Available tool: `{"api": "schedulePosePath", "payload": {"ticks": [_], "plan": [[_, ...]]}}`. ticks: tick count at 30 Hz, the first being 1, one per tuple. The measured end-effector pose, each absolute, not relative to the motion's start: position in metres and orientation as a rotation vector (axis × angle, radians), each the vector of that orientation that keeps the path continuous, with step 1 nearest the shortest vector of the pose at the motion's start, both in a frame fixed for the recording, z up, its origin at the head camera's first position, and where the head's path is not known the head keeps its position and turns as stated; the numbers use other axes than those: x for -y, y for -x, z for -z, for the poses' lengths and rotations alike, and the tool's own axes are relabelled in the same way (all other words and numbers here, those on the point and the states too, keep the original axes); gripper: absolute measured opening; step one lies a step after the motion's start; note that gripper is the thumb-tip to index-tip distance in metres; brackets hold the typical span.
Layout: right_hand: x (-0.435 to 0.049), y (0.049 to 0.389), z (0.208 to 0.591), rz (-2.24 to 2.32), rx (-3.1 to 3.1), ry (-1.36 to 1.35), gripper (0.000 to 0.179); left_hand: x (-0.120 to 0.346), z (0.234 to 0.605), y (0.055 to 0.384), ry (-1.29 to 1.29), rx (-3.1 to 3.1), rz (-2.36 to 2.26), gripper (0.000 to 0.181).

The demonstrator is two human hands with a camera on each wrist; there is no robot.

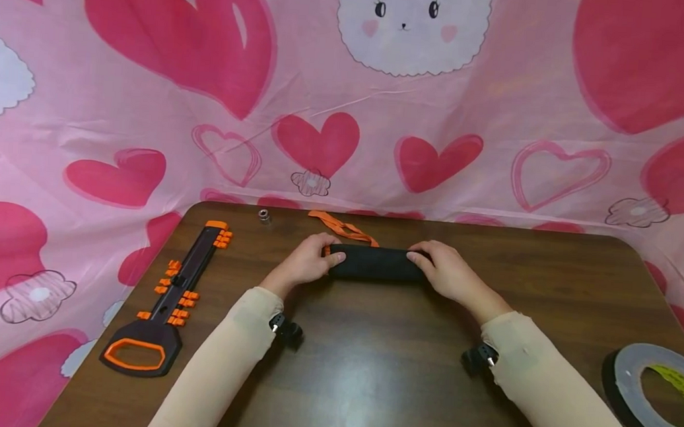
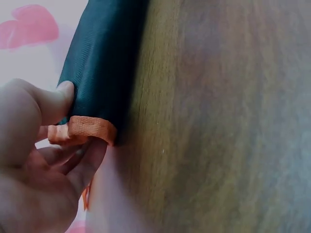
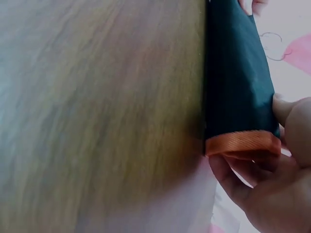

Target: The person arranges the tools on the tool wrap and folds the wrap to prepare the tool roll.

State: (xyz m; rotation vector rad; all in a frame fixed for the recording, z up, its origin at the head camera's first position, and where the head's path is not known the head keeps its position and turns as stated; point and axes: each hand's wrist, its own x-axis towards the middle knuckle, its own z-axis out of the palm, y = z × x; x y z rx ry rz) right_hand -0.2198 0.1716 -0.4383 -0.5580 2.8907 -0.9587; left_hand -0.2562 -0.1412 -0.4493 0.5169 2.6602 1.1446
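A rolled-up black fabric tool roll (image 1: 375, 263) with orange edging lies crosswise near the far side of the table. My left hand (image 1: 310, 261) grips its left end, with the thumb on the near face and the fingers at the orange trim (image 2: 91, 127). At the opposite end my right hand (image 1: 446, 270) holds the roll the same way, its fingertips under the orange binding (image 3: 243, 142). An orange strap (image 1: 341, 225) trails from behind the roll toward the far edge.
On the left lies a black socket rail (image 1: 177, 288) with orange clips and a handle. A small metal socket (image 1: 264, 217) stands at the far edge. A wide roll of tape (image 1: 634, 386) sits at the near right. Behind the wooden table (image 1: 378, 375) hangs a pink heart-patterned cloth (image 1: 379, 104).
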Motion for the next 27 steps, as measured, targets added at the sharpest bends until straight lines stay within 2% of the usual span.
{"api": "schedulePosePath", "payload": {"ticks": [6,11,13,15,17,20,27], "plan": [[-0.165,0.228,0.443,1.007,-2.897,0.476,0.033,0.146,0.468,0.27,-0.595,-2.683,-1.062,0.04],[-0.163,0.23,0.442,1.027,-2.891,0.469,0.034,0.149,0.498,0.287,-0.834,-2.794,-0.962,0.05],[-0.163,0.23,0.442,1.015,-2.877,0.461,0.036,0.147,0.495,0.285,-0.928,-2.807,-0.922,0.052],[-0.164,0.229,0.444,0.991,-2.87,0.46,0.038,0.142,0.477,0.275,-0.959,-2.779,-0.852,0.059],[-0.164,0.229,0.446,0.964,-2.883,0.481,0.039,0.138,0.455,0.262,-0.943,-2.737,-0.803,0.068],[-0.163,0.229,0.45,0.919,-2.922,0.533,0.04,0.138,0.447,0.259,-0.941,-2.7,-0.759,0.078],[-0.168,0.222,0.449,0.866,-2.913,0.579,0.053,0.152,0.521,0.304,-0.987,-2.679,-0.815,0.08]]}}
